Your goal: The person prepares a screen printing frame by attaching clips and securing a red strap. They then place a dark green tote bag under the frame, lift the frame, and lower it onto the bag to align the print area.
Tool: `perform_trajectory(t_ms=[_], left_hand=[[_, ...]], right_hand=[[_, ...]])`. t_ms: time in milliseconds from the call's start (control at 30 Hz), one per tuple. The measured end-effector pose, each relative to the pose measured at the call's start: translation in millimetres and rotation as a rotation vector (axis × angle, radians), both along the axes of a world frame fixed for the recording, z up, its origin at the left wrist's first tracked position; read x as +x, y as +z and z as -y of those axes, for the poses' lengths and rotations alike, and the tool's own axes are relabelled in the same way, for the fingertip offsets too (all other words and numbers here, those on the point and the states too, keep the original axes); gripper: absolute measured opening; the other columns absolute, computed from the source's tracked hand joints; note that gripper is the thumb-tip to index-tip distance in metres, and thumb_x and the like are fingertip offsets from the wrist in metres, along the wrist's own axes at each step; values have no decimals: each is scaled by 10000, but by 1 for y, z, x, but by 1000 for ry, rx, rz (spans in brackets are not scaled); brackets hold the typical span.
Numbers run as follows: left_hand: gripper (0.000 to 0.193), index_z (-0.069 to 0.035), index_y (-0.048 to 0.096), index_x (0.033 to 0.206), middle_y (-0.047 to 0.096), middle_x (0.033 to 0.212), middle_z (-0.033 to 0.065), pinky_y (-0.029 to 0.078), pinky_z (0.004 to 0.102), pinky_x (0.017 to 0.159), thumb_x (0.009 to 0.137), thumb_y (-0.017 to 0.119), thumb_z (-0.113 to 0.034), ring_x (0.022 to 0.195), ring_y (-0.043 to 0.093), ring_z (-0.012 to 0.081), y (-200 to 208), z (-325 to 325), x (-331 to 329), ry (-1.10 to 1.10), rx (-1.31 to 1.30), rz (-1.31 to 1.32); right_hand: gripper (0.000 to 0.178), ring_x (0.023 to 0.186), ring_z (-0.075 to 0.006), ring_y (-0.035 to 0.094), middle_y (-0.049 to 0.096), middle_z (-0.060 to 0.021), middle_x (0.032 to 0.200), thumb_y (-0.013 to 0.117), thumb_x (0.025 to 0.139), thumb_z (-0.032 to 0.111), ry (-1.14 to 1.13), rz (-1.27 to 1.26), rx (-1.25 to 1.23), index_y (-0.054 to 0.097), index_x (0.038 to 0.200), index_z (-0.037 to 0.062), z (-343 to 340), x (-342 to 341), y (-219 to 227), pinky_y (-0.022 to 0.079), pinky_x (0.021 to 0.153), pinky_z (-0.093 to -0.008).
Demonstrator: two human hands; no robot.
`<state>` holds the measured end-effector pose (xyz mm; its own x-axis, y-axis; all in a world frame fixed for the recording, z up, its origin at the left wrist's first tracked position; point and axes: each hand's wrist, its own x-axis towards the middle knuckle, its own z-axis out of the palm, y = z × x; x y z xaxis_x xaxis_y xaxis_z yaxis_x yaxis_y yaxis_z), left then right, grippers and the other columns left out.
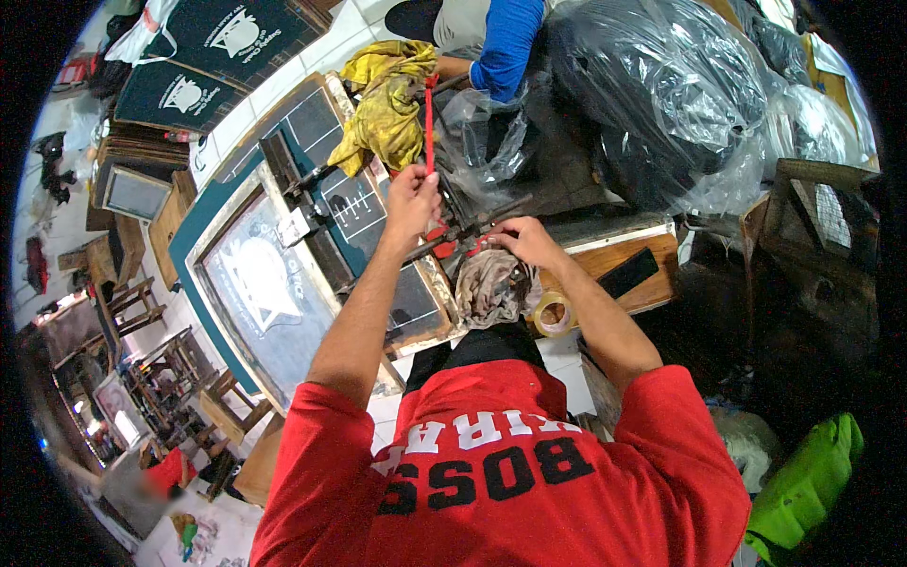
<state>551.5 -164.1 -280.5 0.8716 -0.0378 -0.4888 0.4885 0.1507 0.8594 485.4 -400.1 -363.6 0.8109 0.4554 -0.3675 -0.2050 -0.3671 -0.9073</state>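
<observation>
A narrow red strip [430, 132] runs from a metal bar at the top down to my left hand [413, 203], whose fingers are closed on it. More red material lies below that hand, around dark metal rods [472, 227]. My right hand [525, 242] is bent over these rods, its fingertips pinched together beside a bit of red; what they hold is too small to tell. Just under it bunches a stained grey-brown rag [496, 286]. Left of my hands, a white-framed printing screen [265, 274] is fixed in a dark metal clamp [302, 213].
A crumpled yellow cloth [387, 109] hangs at the far end, by another person's blue sleeve [510, 42]. A roll of clear tape [554, 314] and a black phone-like slab [627, 274] are at my right. Large plastic-wrapped bundles [661, 94] fill the far right.
</observation>
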Motion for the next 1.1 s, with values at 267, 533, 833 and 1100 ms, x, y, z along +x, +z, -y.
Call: perform_trajectory(t_ms=[267, 533, 833, 1100], left_hand=[[91, -28, 525, 996, 482, 718, -8, 310, 222, 396, 978, 597, -82, 503, 417, 60, 32, -23, 28, 191, 255, 160], [109, 10, 606, 951, 544, 661, -3, 374, 232, 461, 937, 654, -87, 541, 477, 55, 16, -4, 51, 233, 429, 286], [172, 15, 677, 873, 606, 690, 29, 398, 261, 411, 889, 721, -150, 474, 507, 90, 12, -14, 108, 257, 806, 513], [232, 50, 628, 999, 665, 729, 41, 451, 230, 511, 869, 733, -111, 578, 595, 92, 0, 2, 29, 68, 552, 304]], right_hand=[[222, 873, -161, 627, 715, -60, 950, 589, 897, 123, -32, -418, 225, 721, 1029, 4, -19, 1, -14, 486, 812, -301], [188, 812, -100, 635, 745, -22, 892, 708, 866, 152, 160, -311, 103, 739, 1030, 66, 13, 3, -26, 509, 803, -287], [119, 795, -107, 632, 721, -35, 948, 701, 855, 103, 201, -243, -123, 715, 930, 11, 18, 7, -38, 510, 705, -251], [215, 846, -175, 669, 751, -88, 960, 672, 929, 174, 142, -5, 27, 737, 1102, 65, 20, 8, -17, 517, 809, -297]])
